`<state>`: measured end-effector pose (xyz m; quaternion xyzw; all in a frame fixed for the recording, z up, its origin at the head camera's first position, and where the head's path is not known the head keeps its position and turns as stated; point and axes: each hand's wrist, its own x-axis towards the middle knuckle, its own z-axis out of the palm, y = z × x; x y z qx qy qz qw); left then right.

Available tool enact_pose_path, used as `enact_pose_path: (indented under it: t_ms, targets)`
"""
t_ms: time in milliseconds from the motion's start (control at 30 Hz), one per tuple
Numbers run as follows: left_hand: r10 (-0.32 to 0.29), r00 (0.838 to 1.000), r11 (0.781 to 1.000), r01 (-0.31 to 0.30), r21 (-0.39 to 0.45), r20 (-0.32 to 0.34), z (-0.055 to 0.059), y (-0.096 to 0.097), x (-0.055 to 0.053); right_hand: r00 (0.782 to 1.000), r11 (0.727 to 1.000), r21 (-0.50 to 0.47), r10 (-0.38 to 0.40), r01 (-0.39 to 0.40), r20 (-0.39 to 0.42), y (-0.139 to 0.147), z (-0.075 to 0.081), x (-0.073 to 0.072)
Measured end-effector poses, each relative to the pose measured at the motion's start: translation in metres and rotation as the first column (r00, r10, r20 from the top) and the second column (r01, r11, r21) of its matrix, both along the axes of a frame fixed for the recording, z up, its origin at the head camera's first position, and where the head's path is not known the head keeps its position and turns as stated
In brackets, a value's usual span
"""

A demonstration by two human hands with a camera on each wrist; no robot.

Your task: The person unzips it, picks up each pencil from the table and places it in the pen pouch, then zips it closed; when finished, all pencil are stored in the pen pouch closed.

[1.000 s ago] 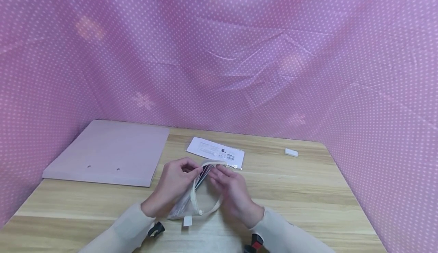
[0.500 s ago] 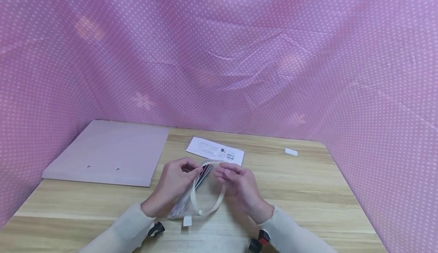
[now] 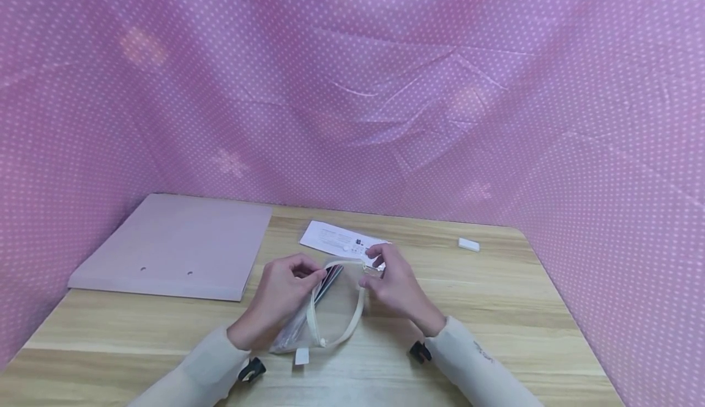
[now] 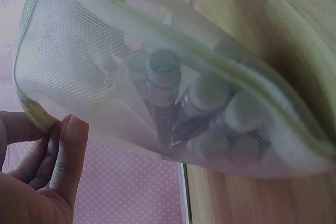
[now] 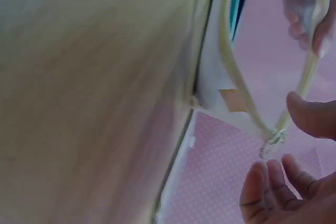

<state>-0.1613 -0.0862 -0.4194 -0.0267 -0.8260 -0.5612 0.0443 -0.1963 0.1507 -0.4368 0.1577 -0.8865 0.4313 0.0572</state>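
A see-through mesh zipper pouch with a cream zipper edge stands unzipped on the table, a small white tag at its bottom. Long dark pens show inside it; their rounded ends press against the mesh in the left wrist view. My left hand pinches the pouch's rim between thumb and fingers. Around the far right end of the zipper, my right hand is spread, thumb on one side and fingers on the other. In the right wrist view the zipper end lies in the gap between them.
Behind the pouch lies a white printed packet with a barcode. A small white block sits at the back right. A large pale board with two holes covers the table's left back. Pink dotted cloth surrounds the table.
My right hand has drawn back from the pouch's opening, then moved forward and right to the zipper end, its fingers spreading. The left hand keeps its pinch in place.
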Motion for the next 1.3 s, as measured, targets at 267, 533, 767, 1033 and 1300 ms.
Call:
enact_pose_path:
  t_ms: [267,533,767,1033,1300]
  targets:
    - [-0.01,1.0,1.0,0.01,-0.001,0.001,-0.001,0.002,0.0,0.995,0.999,0.042,-0.017,0.021,-0.096,0.0,-0.004,-0.005]
    - [-0.08,0.997,0.997,0.08,-0.01,-0.011,-0.004,0.004,0.0,0.997,0.995,-0.064,-0.078,0.078,-0.007,0.003,-0.009,-0.018]
    - [-0.138,0.99,0.99,0.137,0.03,0.036,-0.004,0.001,-0.009,0.978,0.965,-0.237,-0.065,0.112,0.197,0.001,-0.009,-0.024]
    - [-0.181,0.983,0.969,0.176,-0.173,-0.011,-0.016,0.004,-0.059,0.973,0.914,-0.392,-0.009,0.1,0.229,-0.007,-0.006,-0.026]
    - [-0.455,0.879,0.887,0.462,-0.015,0.145,-0.024,0.019,-0.079,0.98,0.922,-0.383,0.028,0.051,0.198,-0.007,-0.005,-0.026]
